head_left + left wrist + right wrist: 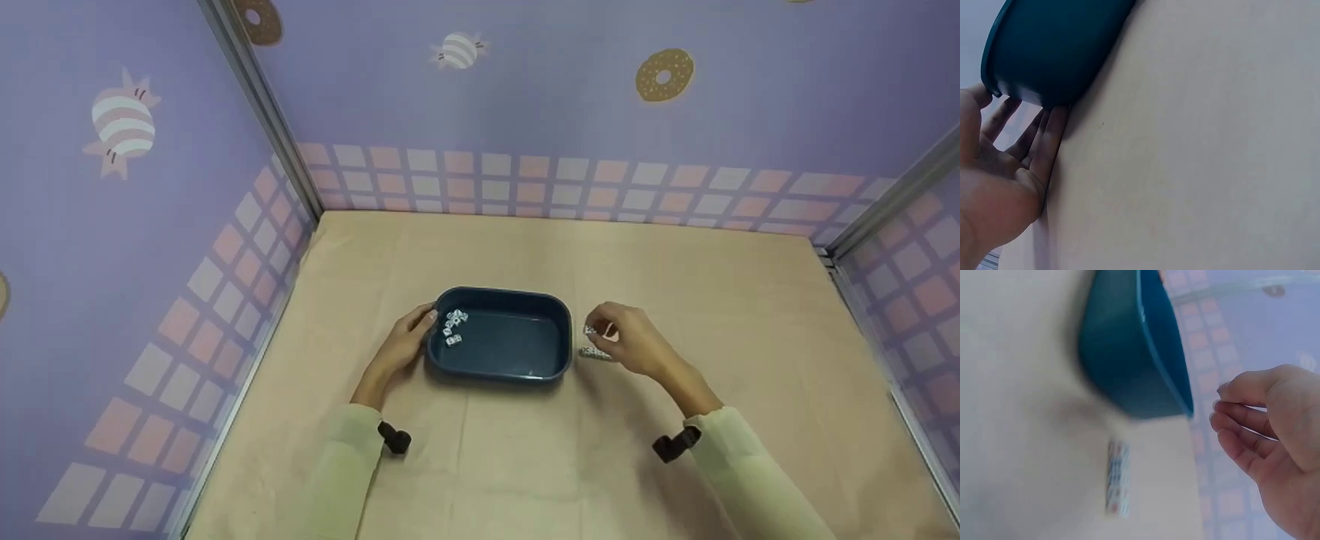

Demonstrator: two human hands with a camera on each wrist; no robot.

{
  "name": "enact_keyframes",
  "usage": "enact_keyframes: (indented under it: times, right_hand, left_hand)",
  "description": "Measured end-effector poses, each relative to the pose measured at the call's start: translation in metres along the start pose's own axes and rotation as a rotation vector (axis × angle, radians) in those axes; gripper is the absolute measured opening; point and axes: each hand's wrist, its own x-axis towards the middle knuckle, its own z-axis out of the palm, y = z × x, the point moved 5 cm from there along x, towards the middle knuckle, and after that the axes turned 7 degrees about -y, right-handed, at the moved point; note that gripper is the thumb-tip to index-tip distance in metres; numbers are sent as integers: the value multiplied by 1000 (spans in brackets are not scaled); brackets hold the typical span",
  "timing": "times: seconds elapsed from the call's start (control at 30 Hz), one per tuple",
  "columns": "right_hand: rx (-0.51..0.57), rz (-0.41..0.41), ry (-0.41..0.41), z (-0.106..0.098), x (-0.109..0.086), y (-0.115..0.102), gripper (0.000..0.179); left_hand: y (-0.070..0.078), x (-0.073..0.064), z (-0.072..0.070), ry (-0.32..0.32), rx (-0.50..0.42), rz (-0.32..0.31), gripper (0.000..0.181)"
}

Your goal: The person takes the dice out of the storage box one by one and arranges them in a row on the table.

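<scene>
1. Purple walls (pixel 540 105) with sweets and doughnuts fill the top of the frame, and beige cloth (pixel 517 465) spreads out below.
2. Centre frame, it's the blue box (pixel 517 345), with white dice (pixel 456 320) bunched inside at its left end.
3. Left hand (pixel 403 343), left of centre: thumb at the rim, fingers against the outer wall, clamped on that box.
4. Right hand (pixel 628 339), right of centre: thumb and fingertips together, pinching a single die (pixel 590 329)!
5. Just below it, a row of dice (pixel 595 352) sits on the cloth, near the box's right end.
</scene>
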Motion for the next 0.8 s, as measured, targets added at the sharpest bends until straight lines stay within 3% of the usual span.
enact_keyframes:
  times: [0.4,0.8]
  right_hand:
    - [-14,176,8,6,-49,64,18]
    - [-7,216,-4,21,-60,80,15]
  left_hand:
    - [1,0,0,-1,9,3,55]
    - [0,-1,0,2,8,14,54]
